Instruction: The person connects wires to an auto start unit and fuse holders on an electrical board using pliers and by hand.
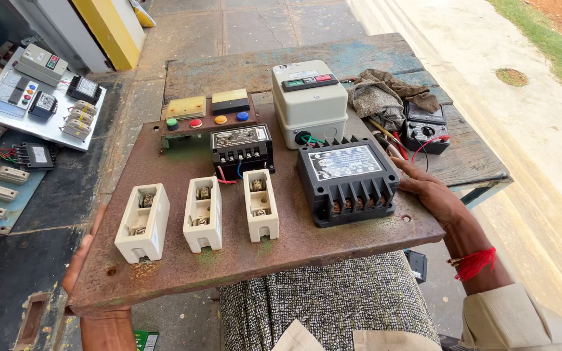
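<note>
Rusty metal panel [294,240] of fuse holders over weathered wooden desk [359,55], paved floor [261,23], left hand [82,260] and right hand [427,188] each with grip holding panel edges

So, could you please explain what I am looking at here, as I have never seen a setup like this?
There is one picture, from a camera on the person's head, looking down. No machine: two bare hands hold a rusty metal plate over the lap. The left hand grips its left edge, the right hand its right edge. On the plate sit three cream fuse holders, two black boxes with terminals, a pale starter box and coloured push buttons. Behind, a worn table holds a rag and a meter.
</note>
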